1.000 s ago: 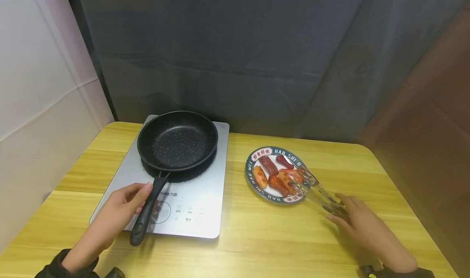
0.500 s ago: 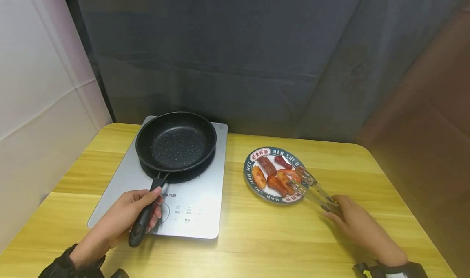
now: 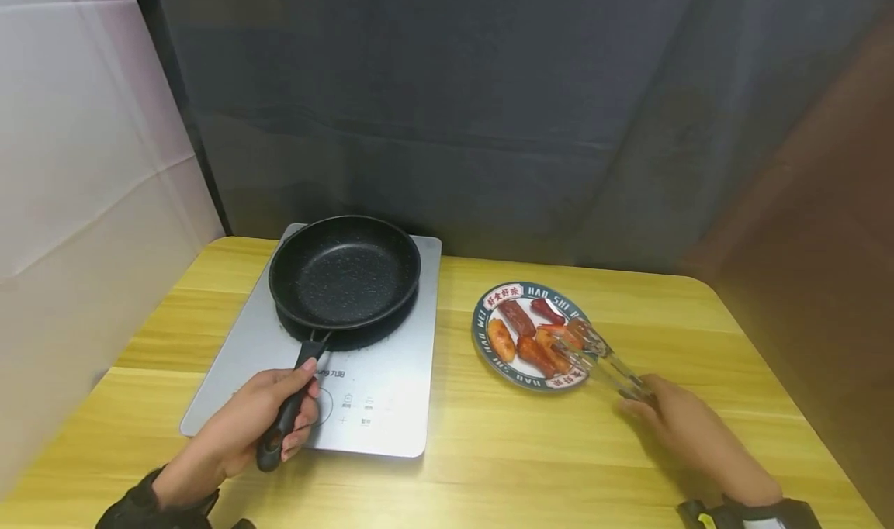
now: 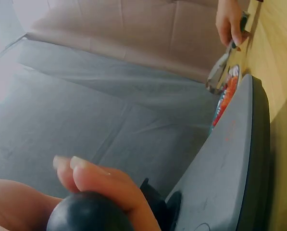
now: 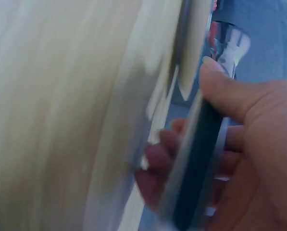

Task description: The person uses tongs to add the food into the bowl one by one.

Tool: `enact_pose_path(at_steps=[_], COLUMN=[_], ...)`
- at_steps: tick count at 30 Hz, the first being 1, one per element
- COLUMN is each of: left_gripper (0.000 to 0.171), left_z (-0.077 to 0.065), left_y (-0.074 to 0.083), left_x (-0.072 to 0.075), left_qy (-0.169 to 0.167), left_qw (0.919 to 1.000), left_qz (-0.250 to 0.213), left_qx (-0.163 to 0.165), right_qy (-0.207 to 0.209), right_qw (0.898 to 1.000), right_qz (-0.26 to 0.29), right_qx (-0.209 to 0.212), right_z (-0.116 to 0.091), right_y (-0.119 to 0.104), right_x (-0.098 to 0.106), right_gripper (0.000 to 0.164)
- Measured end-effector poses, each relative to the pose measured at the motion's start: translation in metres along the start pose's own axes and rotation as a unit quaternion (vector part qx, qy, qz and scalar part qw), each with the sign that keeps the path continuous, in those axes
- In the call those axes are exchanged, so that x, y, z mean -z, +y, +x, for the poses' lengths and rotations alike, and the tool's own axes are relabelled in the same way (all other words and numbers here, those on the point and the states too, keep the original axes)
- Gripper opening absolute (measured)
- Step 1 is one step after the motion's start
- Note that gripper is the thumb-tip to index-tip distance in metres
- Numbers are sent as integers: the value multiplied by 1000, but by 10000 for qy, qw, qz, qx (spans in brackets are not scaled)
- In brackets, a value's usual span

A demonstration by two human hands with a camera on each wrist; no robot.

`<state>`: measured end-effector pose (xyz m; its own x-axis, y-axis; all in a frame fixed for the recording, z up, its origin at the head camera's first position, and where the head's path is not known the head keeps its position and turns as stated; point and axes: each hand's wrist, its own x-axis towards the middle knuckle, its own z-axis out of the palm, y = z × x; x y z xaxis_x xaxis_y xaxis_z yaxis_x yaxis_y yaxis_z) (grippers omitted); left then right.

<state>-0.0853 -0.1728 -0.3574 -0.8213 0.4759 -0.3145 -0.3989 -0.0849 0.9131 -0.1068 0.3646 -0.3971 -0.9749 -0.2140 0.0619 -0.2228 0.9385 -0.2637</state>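
My left hand (image 3: 254, 416) grips the black handle of a frying pan (image 3: 345, 273), its fingers curled round and the thumb on top. In the left wrist view the rounded end of the pan handle (image 4: 88, 214) shows beneath the fingers. The pan sits on a silver induction cooktop (image 3: 391, 428). Metal tongs (image 3: 621, 378) are held in my right hand (image 3: 687, 428), their arms apart and their tips over the right side of a plate (image 3: 480, 335). Among the food there, a drumstick (image 3: 536, 356) lies left of the tips. Whether the tips touch a piece is unclear.
Also on the plate are a yellowish sausage-shaped piece (image 3: 500, 340), a dark red meat strip (image 3: 517, 318) and a small red piece (image 3: 547, 310). Everything stands on a wooden table (image 3: 517, 467). A dark curtain (image 3: 447, 126) hangs behind, with pale and brown cloths at the sides.
My left hand has moved from touching the pan handle's side to wrapping its fingers round it. The tongs' tips have come somewhat closer together over the plate. The head view has shifted slightly.
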Motion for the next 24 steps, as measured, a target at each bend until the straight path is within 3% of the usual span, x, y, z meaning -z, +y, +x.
enact_pose_path(at_steps=[5, 9, 15, 24], left_gripper=[40, 39, 38, 39], left_z=[3, 0, 0, 1], left_y=[1, 1, 0, -1], left_x=[-3, -2, 0, 0], left_qy=[1, -46, -154, -142], left_qw=[9999, 9998, 9996, 9994], left_qz=[-156, -214, -247, -250], left_qx=[7, 33, -15, -189], right_qy=[269, 341, 274, 223], right_qw=[9995, 9992, 9994, 9989], right_qz=[-163, -201, -212, -325], right_qx=[-70, 16, -76, 257], right_z=[-1, -1, 5, 18], right_y=[-10, -27, -58, -90], right_x=[9, 14, 24, 26], right_gripper=[49, 47, 53, 58])
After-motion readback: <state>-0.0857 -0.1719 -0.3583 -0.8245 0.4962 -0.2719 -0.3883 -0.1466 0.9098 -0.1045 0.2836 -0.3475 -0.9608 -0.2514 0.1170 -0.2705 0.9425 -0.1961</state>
